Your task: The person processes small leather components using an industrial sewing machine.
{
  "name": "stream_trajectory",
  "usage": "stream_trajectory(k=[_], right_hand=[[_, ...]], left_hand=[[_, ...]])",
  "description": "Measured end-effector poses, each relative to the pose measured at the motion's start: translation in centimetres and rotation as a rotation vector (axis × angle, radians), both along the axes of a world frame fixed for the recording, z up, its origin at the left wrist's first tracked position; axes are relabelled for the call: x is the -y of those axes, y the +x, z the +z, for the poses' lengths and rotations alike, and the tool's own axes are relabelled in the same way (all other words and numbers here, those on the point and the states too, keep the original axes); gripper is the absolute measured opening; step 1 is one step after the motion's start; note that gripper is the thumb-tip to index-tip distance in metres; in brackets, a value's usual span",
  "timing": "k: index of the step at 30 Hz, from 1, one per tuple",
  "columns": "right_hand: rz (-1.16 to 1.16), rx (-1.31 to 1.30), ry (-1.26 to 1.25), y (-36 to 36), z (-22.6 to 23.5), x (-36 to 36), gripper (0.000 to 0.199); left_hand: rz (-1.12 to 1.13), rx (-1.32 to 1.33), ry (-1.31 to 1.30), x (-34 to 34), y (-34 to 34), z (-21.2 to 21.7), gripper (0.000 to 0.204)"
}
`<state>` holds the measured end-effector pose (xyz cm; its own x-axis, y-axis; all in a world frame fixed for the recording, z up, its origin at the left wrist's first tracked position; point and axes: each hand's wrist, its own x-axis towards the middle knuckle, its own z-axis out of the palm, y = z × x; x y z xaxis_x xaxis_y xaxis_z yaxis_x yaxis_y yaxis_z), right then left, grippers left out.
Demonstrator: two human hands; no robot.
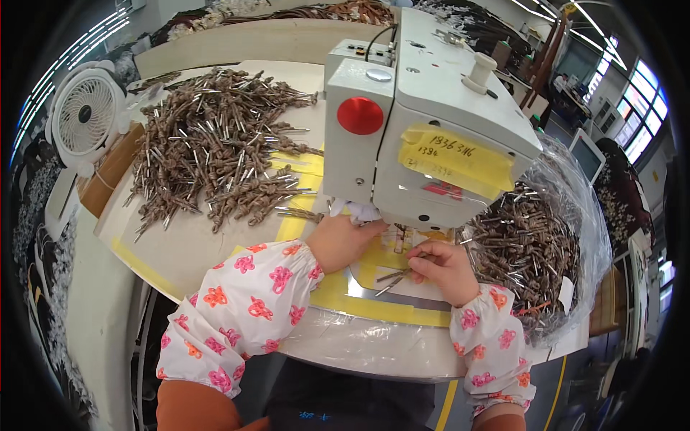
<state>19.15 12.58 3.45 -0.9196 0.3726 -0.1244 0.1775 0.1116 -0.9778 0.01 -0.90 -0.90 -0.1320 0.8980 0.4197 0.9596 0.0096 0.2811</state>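
Under the head of a white sewing machine (pixel 445 93), my two hands are close together. My right hand (pixel 442 269) is closed in a pinch on thin cords with metal tips (pixel 390 282), which stick out to the left below its fingers. Just left of the needle area, my left hand (pixel 343 241) lies with its thumb toward the right. White material (pixel 356 210) covers or lies at its fingertips, and the machine hides much of them. Beside that hand is a small bunch of brown cord (pixel 300 214) with metal tips.
A large heap of knotted brown cords (pixel 215 144) covers the table's left side. Another heap (pixel 532 244) lies in a clear plastic bag (pixel 586 215) at right. Yellow tape (pixel 381 309) edges the sewing area. A white fan (pixel 86 108) stands far left.
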Motion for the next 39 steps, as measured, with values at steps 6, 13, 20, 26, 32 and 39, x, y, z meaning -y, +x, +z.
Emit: stream_trajectory(k=[6, 13, 20, 26, 32, 39], right_hand=[[-0.105, -0.128, -0.194, -1.1, -1.8, 1.1, 0.021], [-0.304, -0.114, 0.091, -2.3, -1.6, 1.5, 0.021], [-0.14, -0.253, 0.885, -2.1, -1.7, -0.2, 0.016], [-0.138, -0.175, 0.815, -2.0, -1.7, -1.1, 0.013], [-0.143, -0.19, 0.884, -2.3, -2.4, -1.0, 0.011], [-0.159, -0.261, 1.064, -1.8, -2.1, -0.2, 0.014]], left_hand=[[-0.056, 0.195, 0.095, 0.7, 0.5, 1.4, 0.029], [-0.133, 0.151, 0.099, 0.5, 1.8, 2.4, 0.021], [-0.096, 0.201, 0.154, -0.9, 1.3, 0.9, 0.019], [-0.086, 0.239, 0.137, -1.0, 1.6, 1.4, 0.022], [-0.12, 0.179, 0.11, -1.1, 1.0, 1.5, 0.022], [-0.068, 0.012, 0.034, -0.3, 1.2, 1.7, 0.03]])
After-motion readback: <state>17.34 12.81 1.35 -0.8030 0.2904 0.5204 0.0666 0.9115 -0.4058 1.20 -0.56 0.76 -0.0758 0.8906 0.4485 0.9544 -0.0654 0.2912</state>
